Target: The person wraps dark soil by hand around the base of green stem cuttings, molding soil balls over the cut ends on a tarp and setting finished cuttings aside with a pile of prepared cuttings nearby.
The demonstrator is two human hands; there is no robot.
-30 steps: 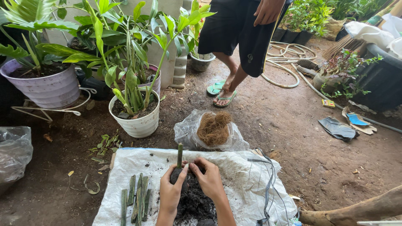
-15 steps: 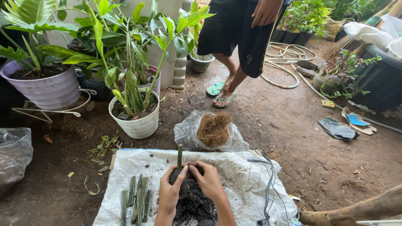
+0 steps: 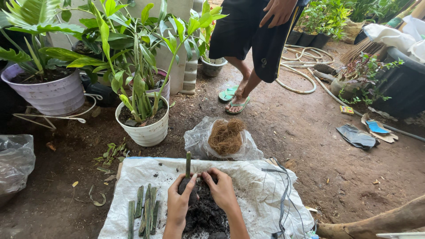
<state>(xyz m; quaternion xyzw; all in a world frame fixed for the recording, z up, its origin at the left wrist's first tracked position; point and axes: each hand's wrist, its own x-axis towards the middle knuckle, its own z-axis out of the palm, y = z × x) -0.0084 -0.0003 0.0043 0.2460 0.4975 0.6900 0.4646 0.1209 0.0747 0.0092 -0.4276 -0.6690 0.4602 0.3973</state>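
Both my hands press a clump of dark soil around an upright green stem cutting on a white woven sack. My left hand cups the soil ball at the cutting's base. My right hand closes on the same ball from the other side. Several more green stem cuttings lie side by side on the sack to the left of my hands.
A clear plastic bag of brown coconut fibre sits just beyond the sack. A white potted plant and a lilac pot stand at left. Another person in dark shorts and green sandals stands behind. A hose lies on the dirt.
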